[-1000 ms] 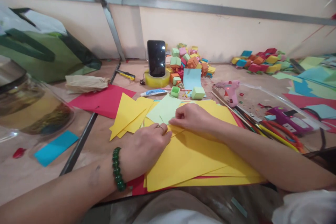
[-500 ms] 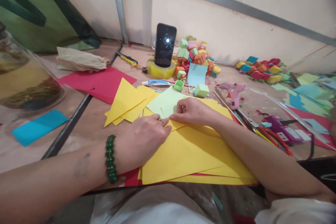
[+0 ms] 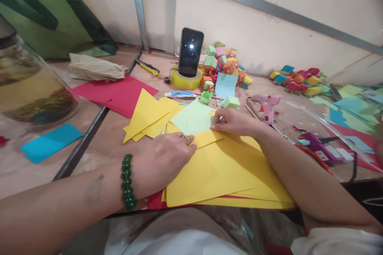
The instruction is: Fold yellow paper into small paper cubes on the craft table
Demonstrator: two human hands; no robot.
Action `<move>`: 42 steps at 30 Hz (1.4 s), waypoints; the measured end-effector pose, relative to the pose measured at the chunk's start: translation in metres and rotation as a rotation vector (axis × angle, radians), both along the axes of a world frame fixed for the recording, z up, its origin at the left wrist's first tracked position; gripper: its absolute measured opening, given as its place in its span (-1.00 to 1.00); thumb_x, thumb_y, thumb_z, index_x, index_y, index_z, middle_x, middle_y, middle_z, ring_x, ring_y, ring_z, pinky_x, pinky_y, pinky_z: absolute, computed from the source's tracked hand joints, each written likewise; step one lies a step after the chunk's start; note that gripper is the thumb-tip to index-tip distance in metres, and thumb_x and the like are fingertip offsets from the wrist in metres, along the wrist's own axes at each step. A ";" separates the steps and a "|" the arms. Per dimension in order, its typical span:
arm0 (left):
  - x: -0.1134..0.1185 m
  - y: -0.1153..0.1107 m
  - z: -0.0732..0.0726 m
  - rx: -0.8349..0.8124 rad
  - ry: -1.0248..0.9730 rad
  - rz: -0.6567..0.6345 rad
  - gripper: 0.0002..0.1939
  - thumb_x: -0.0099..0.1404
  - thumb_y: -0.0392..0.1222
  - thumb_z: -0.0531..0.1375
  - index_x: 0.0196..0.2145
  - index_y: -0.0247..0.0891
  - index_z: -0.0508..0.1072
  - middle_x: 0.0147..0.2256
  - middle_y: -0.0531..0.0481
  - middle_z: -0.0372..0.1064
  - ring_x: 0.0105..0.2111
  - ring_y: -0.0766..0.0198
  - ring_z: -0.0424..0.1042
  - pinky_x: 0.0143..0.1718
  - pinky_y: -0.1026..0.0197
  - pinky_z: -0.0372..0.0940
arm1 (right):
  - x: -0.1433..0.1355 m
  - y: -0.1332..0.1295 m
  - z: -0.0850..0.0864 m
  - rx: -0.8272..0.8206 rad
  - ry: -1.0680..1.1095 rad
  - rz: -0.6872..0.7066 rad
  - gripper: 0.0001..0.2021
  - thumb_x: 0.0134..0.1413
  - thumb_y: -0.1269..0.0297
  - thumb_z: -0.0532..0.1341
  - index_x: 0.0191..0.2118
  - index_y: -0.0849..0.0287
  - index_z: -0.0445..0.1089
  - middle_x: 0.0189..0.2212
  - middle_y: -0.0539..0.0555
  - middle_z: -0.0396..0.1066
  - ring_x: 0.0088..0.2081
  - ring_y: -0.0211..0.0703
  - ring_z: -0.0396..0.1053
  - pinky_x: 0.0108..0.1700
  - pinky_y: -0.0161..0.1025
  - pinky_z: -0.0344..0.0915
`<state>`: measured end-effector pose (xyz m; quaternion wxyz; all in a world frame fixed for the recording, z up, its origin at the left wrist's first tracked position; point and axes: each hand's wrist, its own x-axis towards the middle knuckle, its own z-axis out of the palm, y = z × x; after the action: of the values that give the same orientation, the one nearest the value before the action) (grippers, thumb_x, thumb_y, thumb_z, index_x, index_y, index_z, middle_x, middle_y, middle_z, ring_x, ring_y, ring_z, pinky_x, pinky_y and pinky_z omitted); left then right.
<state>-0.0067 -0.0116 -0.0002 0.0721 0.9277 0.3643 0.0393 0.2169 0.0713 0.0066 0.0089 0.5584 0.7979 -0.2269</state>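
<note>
Head view: left hand, grip unclear, touches one yellow strip; right hand pinched closed nearby.

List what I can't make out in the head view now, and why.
Head view throughout:
Part of the yellow paper: covered by the left hand.
Whether the right hand holds anything: hidden by the hand itself.
Jar and green bag: cut off by the left edge.
Yellow bits near the open green box: too small to identify.
</note>
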 end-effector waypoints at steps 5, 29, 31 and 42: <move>-0.002 -0.001 -0.001 0.012 -0.014 0.000 -0.76 0.27 -0.43 0.01 -0.34 -0.30 0.47 -0.34 -0.09 0.45 -0.38 0.21 0.40 -0.37 0.21 0.30 | -0.014 -0.015 0.005 0.189 -0.004 -0.071 -0.88 -0.11 0.24 0.27 -0.46 0.16 0.34 -0.58 -0.05 0.35 -0.53 -0.29 0.24 -0.48 -0.35 0.04; 0.004 -0.019 0.002 0.203 0.294 0.053 -0.65 0.20 -0.50 0.06 -0.11 -0.28 0.44 -0.32 -0.18 0.40 -0.32 0.07 0.38 -0.48 0.18 0.28 | -0.014 -0.016 0.004 0.182 0.043 0.032 -0.97 -0.05 0.35 0.23 -0.44 0.18 0.40 -0.54 -0.03 0.35 -0.49 -0.30 0.22 -0.42 -0.35 0.04; 0.004 -0.019 0.003 0.228 0.303 0.046 -0.65 0.21 -0.49 0.06 -0.10 -0.29 0.44 -0.32 -0.18 0.40 -0.32 0.06 0.37 -0.50 0.18 0.28 | -0.028 -0.025 0.005 0.233 0.117 0.049 -0.98 -0.05 0.38 0.24 -0.42 0.18 0.42 -0.51 -0.02 0.37 -0.47 -0.30 0.23 -0.40 -0.35 0.06; 0.000 -0.017 0.001 0.234 0.296 0.027 -0.55 0.17 -0.51 0.04 -0.04 -0.24 0.45 -0.34 -0.19 0.38 -0.33 0.01 0.38 -0.52 0.13 0.26 | -0.013 0.001 -0.011 0.047 0.099 0.113 -0.83 -0.03 0.24 0.24 -0.50 0.21 0.33 -0.58 -0.06 0.29 -0.51 -0.34 0.17 -0.44 -0.34 -0.01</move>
<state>-0.0066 -0.0289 0.0006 -0.0913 0.9203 0.3764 -0.0546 0.2039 0.0718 -0.0046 -0.0307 0.5006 0.8328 -0.2345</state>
